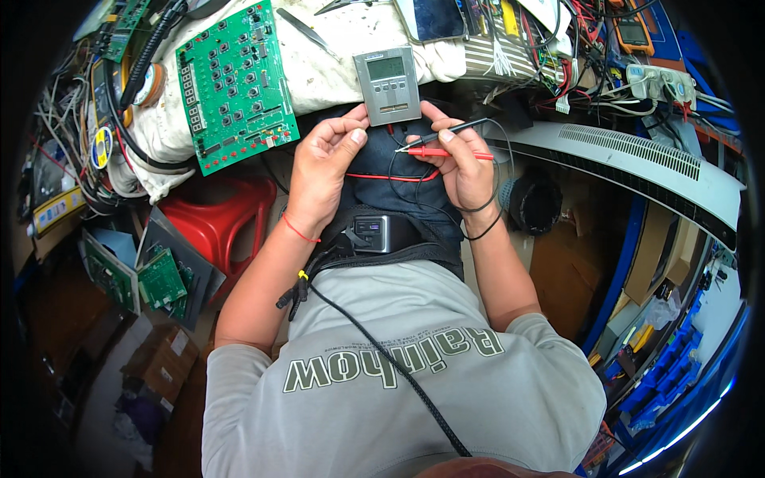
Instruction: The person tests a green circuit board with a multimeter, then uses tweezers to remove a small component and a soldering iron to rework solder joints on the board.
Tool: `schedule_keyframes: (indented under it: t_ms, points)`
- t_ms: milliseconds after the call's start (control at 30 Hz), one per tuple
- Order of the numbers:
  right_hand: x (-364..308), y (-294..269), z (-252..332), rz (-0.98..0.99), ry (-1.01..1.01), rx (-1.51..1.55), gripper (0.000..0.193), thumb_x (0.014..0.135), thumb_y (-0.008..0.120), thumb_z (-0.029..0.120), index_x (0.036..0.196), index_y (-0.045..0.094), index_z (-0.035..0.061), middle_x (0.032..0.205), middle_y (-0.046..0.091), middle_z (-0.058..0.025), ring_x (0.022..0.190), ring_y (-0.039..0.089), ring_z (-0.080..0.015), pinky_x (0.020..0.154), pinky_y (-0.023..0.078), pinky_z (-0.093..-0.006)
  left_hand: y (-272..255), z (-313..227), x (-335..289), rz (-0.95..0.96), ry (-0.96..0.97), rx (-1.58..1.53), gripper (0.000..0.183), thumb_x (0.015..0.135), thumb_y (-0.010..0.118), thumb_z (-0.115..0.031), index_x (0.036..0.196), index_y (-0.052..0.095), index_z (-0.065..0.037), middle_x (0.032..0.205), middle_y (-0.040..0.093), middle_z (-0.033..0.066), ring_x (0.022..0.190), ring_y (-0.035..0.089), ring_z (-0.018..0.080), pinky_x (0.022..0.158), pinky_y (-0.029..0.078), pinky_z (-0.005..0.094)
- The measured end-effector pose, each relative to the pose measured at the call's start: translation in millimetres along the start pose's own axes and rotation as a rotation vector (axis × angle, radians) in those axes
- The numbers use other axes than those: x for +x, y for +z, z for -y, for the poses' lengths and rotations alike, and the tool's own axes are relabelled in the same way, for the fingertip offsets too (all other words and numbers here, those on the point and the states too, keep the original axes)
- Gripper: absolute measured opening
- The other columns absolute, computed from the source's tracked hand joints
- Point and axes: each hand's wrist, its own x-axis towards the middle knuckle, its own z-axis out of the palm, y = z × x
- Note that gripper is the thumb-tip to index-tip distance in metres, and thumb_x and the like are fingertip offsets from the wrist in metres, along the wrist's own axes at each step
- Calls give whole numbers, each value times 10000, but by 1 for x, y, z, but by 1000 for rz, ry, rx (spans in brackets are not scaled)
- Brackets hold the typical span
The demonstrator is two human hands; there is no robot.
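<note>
Silver meter (pixel 390 100), face up!

Right of the green circuit board (pixel 237 89) there's that boxy meter, grey screen (pixel 386 68) upward, presumably for easy reading. Hands apart: the left hand (pixel 321 166) has fingertips at its near corner; whether they grip, I can't tell. The right hand (pixel 468 174) pinches slim red probe (pixel 427 151) and black probe (pixel 472 124) together, probably freeing its forefinger. Soft, rumpled white cloth (pixel 325 84) under the board perhaps cushions it.
</note>
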Motion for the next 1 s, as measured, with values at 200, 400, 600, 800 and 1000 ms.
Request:
schedule_keyframes:
  t_ms: [200,400,600,800,1000]
  points:
    - [4,16,26,5,-203,-29,291,1063,442,100,1292,524,-58,1291,618,-291,1142,683,-372,952,601,-434,-3,-31,1,36,-46,-187,204,1001,654,-70,1177,655,31,1098,720,120,1049,713,217,935,591,321]
    - [13,46,29,125,-189,263,297,1055,474,114,1311,519,-30,1290,622,-256,1165,664,-381,956,599,-430,3,-44,2,176,-139,-448,199,996,653,-60,1181,660,13,1069,728,132,1030,727,245,901,617,350]
    - [20,56,16,146,-117,364,296,1062,461,118,1319,526,-13,1306,619,-231,1191,651,-378,940,608,-420,-1,-37,4,198,-205,-548,205,991,655,-54,1183,660,19,1065,728,137,1028,731,256,892,624,350]
    - [15,53,8,116,-87,381,292,1061,459,115,1318,520,-10,1316,610,-209,1214,635,-361,941,609,-402,-5,-29,5,211,-239,-580,232,1000,647,-69,1209,650,32,1067,726,140,1030,729,258,899,625,353]
    - [11,56,5,109,-86,403,295,1062,454,117,1321,487,-19,1320,598,-216,1229,626,-357,934,613,-400,0,-30,4,226,-243,-571,249,1003,644,-71,1224,641,44,1076,720,149,1025,730,259,905,624,351]
